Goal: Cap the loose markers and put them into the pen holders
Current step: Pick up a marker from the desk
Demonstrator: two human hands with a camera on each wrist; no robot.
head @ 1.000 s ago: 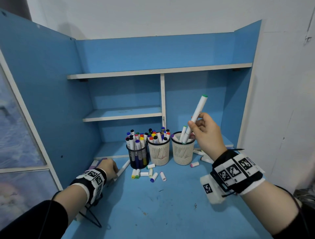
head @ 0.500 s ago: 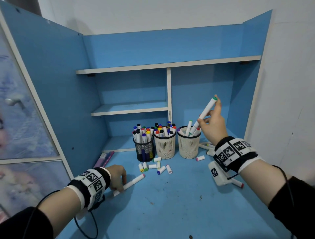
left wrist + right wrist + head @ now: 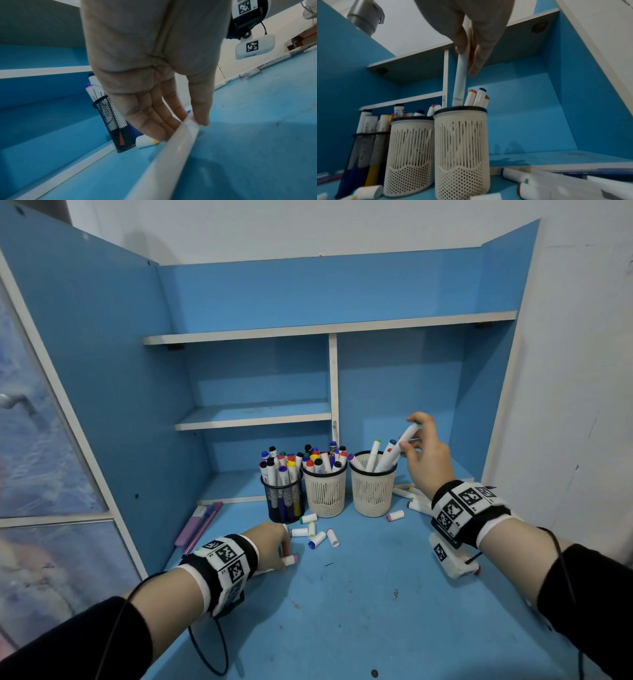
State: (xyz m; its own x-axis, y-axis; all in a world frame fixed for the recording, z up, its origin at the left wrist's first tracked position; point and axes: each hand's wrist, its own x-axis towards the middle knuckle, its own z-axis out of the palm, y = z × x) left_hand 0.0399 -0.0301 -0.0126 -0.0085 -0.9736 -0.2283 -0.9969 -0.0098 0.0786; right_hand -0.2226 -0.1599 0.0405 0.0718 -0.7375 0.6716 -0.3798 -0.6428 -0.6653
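Meanwhile, compared with half a second before, the right hand [image 3: 423, 455] had come down: the white marker [image 3: 397, 447] it pinched, earlier raised clear above the pen holders, now stood with its lower end inside the right-hand cream pen holder [image 3: 372, 494], right of centre in the head view. The fingers [image 3: 475, 63] and thumb were curled round the marker's upper part, so its top cap was mostly covered. The left hand [image 3: 272, 544] had moved from the lower left toward the loose caps [image 3: 317, 537] in front of the black mesh pen holder [image 3: 284, 501]. It pinched a second white marker [image 3: 173, 152] between its thumb and nearly straight fingers, low over the blue desk [image 3: 359, 611]. In the head view that marker was almost wholly hidden behind the hand; only a pink-tipped end [image 3: 290, 559] showed. In the left wrist view its near end ran off the bottom edge. More loose markers [image 3: 409, 496] lay on the desk behind the right wrist, partly hidden by it. The middle cream pen holder [image 3: 324, 491] stood full.
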